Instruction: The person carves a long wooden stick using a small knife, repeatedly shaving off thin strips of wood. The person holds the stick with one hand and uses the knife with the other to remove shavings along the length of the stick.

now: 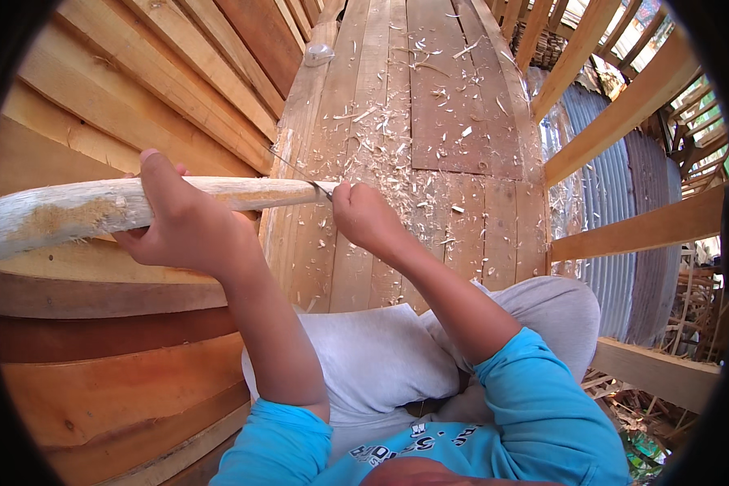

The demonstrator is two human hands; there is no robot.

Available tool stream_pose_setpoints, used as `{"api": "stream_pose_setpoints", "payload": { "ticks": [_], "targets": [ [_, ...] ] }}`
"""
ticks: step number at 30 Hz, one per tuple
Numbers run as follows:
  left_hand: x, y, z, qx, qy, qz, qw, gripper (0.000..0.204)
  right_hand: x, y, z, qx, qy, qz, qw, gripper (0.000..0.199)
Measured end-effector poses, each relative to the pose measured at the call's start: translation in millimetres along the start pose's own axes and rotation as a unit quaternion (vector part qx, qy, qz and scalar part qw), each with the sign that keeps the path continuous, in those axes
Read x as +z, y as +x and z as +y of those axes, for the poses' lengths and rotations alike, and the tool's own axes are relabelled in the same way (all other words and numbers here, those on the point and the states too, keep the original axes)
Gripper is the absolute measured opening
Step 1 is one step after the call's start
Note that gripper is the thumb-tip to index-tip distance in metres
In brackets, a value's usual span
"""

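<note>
Wooden pole [81, 212], one, in left hand [182, 227]; right hand [366, 217] grips one knife [300, 172].

Left hand [178, 223]: wrapped around a pale wooden pole [97, 209], thumb up over its top, gripping near the middle of the visible length.
Wooden pole: lies roughly level, thick end to the left, tapered tip pointing right; a rough brownish patch shows on its left part.
Right hand [366, 217]: closed on a knife [326, 189], whose blade meets the pole's tip.
Plank floor [429, 162]: runs from near to far, littered with pale wood shavings [381, 154].
Plank wall [138, 89]: slanted boards on the left.
Far left: a small clear object [318, 53] on the floor.
Right: wooden rails [624, 113] with corrugated metal sheet [616, 202] beyond.
</note>
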State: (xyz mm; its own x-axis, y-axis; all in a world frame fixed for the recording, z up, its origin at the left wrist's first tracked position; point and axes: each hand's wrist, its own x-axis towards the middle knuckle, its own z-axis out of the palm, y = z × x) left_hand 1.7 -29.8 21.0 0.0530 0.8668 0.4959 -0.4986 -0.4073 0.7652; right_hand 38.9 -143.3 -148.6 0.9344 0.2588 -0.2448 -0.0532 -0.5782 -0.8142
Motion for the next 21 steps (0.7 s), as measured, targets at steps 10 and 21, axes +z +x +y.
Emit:
{"api": "stream_pose_setpoints", "payload": {
  "ticks": [10, 21],
  "targets": [
    [6, -6, 8, -0.002, -0.015, -0.009, 1.000, 0.030, 1, 13, 13, 0.035, 0.046, -0.036, 0.998, 0.051],
    [5, 1, 6, -0.021, 0.011, -0.020, 1.000, 0.035, 4, 25, 46, 0.054, -0.006, -0.015, 0.998, 0.058]
  ]
}}
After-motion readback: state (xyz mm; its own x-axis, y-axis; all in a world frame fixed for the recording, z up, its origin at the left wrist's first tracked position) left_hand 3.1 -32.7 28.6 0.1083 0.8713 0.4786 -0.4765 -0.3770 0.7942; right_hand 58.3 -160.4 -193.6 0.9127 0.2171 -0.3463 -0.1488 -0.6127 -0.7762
